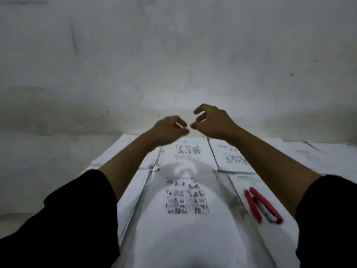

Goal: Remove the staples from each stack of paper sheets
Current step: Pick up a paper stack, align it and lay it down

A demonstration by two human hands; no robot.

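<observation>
Several stacks of printed paper sheets lie on the floor. The nearest stack [185, 225] is right in front of me, with a grid of pictures on its top sheet. Beyond it lie a middle stack [188, 151] and a right stack [231, 157]. A red staple tool [262, 205] rests on a sheet at the right, touched by neither hand. Both hands are lifted above the far stacks, fingertips almost meeting. My left hand [170, 130] has its fingers pinched together. My right hand [210, 120] is curled like a claw with gaps between the fingers. No staple can be made out; the view is blurred.
More sheets [127, 146] lie at the far left and others [309, 157] at the far right. A grey-white wall [173, 55] rises just behind the papers. Bare floor [48, 161] lies to the left. My dark sleeves fill the lower corners.
</observation>
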